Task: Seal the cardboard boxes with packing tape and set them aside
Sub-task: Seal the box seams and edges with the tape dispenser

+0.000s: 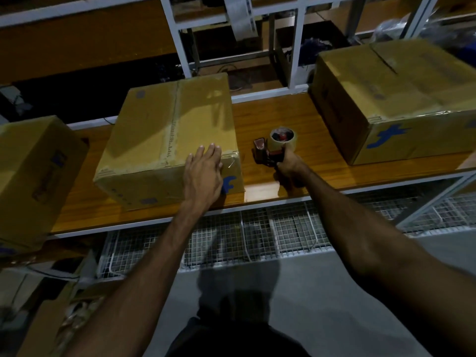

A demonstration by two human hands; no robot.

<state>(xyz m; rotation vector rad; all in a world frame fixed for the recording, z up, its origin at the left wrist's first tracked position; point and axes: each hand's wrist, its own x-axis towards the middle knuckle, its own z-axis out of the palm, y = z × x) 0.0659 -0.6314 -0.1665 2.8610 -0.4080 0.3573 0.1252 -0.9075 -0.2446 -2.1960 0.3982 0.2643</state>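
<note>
Left grip (pixel 203 168) flat, released, pressing middle box (pixel 167 140); right grip (pixel 289 164) grasping tape dispenser (pixel 273 148) at 3 o'clock — best run along seam.

I see 3 tan cardboard boxes (pixel 167 140) with blue printed marks, on an orange-brown woodgrain table (pixel 260 119). The tape dispenser (pixel 268 153) is red and black; its tape roll (pixel 282 140) is yellowish clear. The white wire mesh (pixel 257 240) below forms a grid.
</note>
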